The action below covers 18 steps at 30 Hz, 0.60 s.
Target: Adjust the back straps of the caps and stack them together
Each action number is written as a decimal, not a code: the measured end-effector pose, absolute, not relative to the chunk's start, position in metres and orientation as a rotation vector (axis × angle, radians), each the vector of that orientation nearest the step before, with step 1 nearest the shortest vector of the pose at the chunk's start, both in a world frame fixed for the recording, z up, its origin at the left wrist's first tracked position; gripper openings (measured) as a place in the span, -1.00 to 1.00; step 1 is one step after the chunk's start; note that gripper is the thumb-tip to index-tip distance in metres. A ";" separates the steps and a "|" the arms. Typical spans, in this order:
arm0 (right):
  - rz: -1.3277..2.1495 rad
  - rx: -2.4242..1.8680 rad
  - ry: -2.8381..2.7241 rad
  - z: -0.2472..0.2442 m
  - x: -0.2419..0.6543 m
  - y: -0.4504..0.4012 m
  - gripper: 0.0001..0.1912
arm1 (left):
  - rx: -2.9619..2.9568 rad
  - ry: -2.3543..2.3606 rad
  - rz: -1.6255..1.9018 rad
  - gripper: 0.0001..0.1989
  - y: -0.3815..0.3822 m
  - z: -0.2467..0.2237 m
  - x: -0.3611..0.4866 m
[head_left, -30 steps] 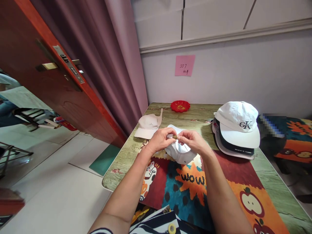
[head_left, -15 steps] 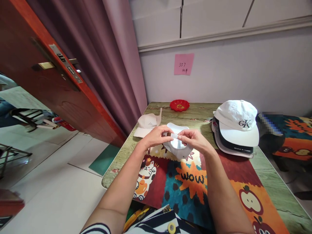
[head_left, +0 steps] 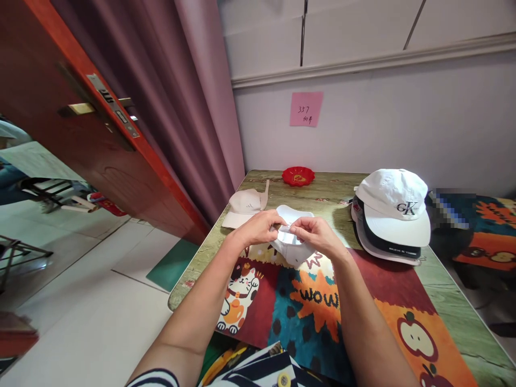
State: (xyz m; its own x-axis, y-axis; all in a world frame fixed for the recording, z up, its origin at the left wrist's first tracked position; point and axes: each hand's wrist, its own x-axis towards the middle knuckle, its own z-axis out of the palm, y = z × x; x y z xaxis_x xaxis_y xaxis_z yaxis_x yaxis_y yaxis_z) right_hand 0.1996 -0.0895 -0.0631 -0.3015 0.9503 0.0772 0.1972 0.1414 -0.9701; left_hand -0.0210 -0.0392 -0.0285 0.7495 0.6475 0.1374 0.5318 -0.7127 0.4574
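Observation:
A white cap [head_left: 291, 257] lies on the colourful mat, its brim [head_left: 294, 211] pointing to the far side and its crown towards me. Its pale inside shows between my hands. My left hand [head_left: 261, 228] is closed, thumb and fingers pinching a narrow pale strap at the cap's opening. From the other side, my right hand [head_left: 312, 231] pinches the same strap. The strap's ends are mostly hidden by my fingers. Just beyond my left hand sits a light pink cap [head_left: 244, 207] with a loose strap sticking up.
Stacked caps, a white one [head_left: 393, 193] on top, stand at the right. A red scalloped dish [head_left: 298, 176] is at the back of the wooden table [head_left: 338, 188]. The patterned mat [head_left: 310, 322] covers the front. A pink note [head_left: 306, 109] hangs on the wall; an open door [head_left: 80, 123] stands left.
My hands have drawn closer together along the strap, and the pale piece that showed between them is now mostly covered. My right hand has shifted slightly left.

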 end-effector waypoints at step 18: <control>1.084 -1.196 -1.725 -0.063 0.184 -0.091 -0.62 | 2.559 0.972 0.588 -0.75 -0.055 -0.038 -0.023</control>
State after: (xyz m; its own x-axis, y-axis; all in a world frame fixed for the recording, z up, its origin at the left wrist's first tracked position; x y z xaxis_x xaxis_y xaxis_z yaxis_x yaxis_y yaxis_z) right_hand 0.1840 -0.0911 -0.0629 -0.2727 0.9551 0.1156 0.3103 0.2011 -0.9291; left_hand -0.0235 -0.0545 -0.0375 0.6800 0.6869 0.2565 0.5460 -0.7079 0.4481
